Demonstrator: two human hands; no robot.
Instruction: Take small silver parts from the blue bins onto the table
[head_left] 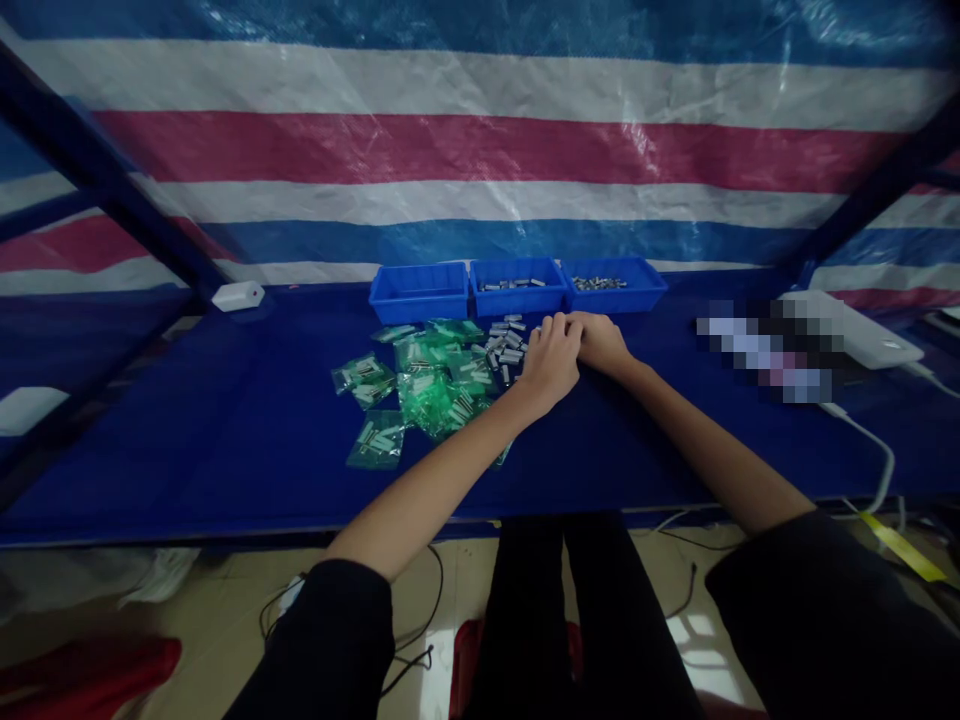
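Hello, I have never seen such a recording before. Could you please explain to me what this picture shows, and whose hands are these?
There is no robot here. A person wears a camera on the head, and this single picture comes from it, looking forward and down. The left hand and the right hand are the person's own, and bare. They meet over the blue table; what the fingers may hold is hidden.

Beside the left hand lie loose metal pieces and a pile of small greenish plastic bags with parts inside. Behind stand three blue bins in a row; the middle and right ones hold small pieces. At the far right is a white box.
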